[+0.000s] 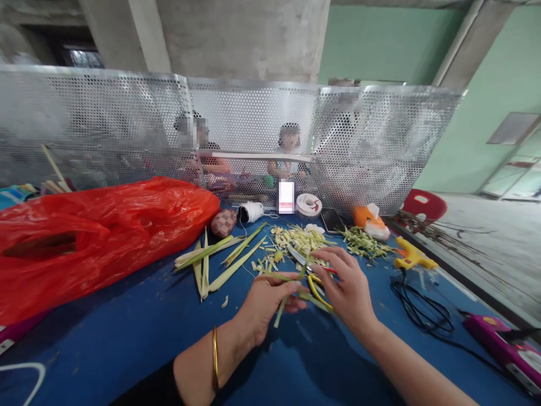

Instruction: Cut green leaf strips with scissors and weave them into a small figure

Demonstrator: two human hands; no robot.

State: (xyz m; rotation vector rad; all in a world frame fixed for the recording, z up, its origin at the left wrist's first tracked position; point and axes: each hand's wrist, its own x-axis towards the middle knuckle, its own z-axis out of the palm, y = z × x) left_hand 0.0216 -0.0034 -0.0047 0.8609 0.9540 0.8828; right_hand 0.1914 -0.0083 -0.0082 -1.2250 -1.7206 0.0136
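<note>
The left hand [264, 301] pinches a leaf strip [279, 314] in a closed grip, the right hand [347, 288] clasping scissors [298, 257] across it.

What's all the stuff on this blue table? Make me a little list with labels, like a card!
Left hand: grips a green leaf strip
Right hand: holds yellow-handled scissors at the strip
Table: blue
Left side: big red plastic bag
Middle: long leaves and a pile of cut scraps
Right side: yellow glue gun, black cable
Behind: holey metal screen, people beyond it
</note>
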